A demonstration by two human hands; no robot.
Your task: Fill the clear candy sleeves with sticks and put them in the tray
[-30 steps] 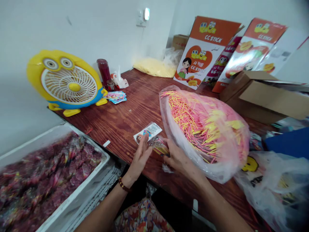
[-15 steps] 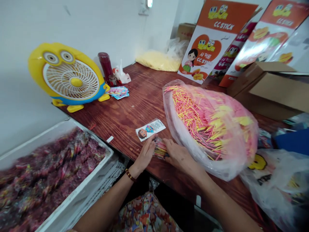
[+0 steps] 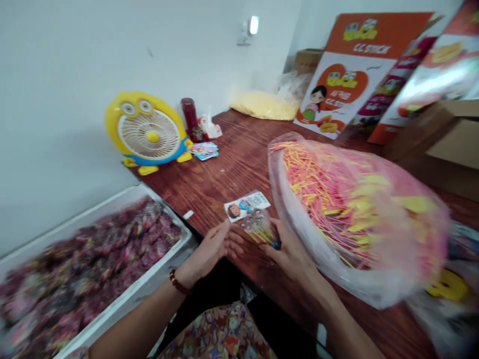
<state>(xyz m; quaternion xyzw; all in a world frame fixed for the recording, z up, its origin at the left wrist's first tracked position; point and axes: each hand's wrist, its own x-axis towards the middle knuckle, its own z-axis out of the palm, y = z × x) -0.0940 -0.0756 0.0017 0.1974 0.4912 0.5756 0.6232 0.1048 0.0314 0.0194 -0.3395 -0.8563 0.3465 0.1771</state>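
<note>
A small clear packet of thin yellow and pink sticks lies on the wooden table near its front edge. My right hand has its thumb and fingers closed on the packet's right end. Just left of the packet, my left hand is open, palm turned inward, fingers extended and apart from it. A white printed card with a cartoon face lies flat just behind the packet, which partly overlaps it. To the right, a large open plastic bag lies on its side, full of pink and yellow sticks.
At the left, a white crate beside the table holds many small dark-red packets. A yellow fan, a dark red bottle, tissues and colourful sachets stand behind. Printed cartons and a cardboard box fill the back right.
My left hand has come off the packet, moving left and opening. The packet now shows more fully in my right hand. The whole view has shifted, with things appearing further right.
</note>
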